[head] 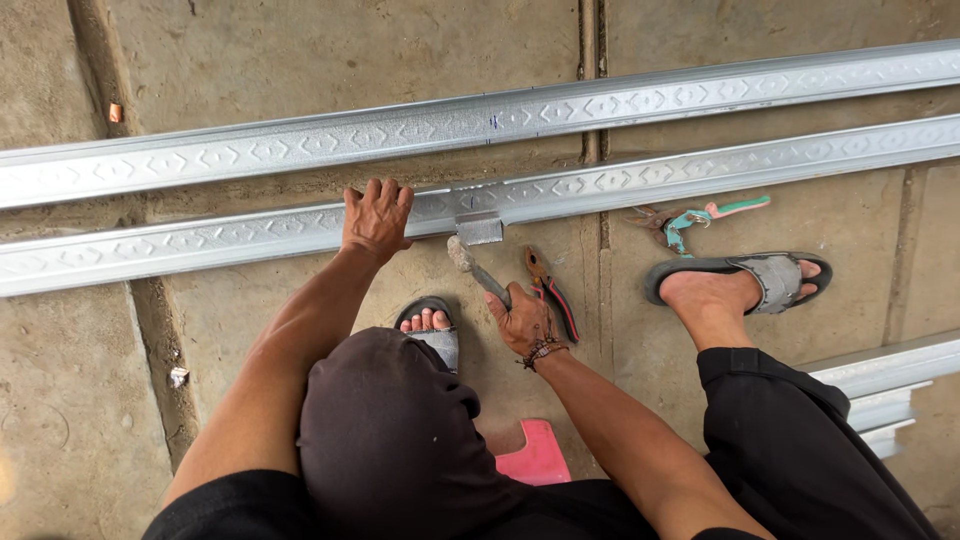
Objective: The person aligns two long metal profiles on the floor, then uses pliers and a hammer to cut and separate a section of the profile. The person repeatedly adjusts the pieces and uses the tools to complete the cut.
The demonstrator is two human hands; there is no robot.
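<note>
My left hand (376, 217) presses flat on the nearer of two long embossed metal channels (230, 236) lying across the concrete floor. My right hand (520, 318) grips a hammer (473, 265) by its handle. The hammer's head rests just under a small bent metal tab (479, 228) that hangs from the near channel. The second channel (300, 145) runs parallel just beyond the first.
Red-handled pliers (550, 290) lie beside my right hand. Teal-and-pink snips (700, 218) lie further right, near my sandalled foot (745, 282). More metal sections (880, 385) are stacked at the right edge. A pink stool (535, 458) is under me.
</note>
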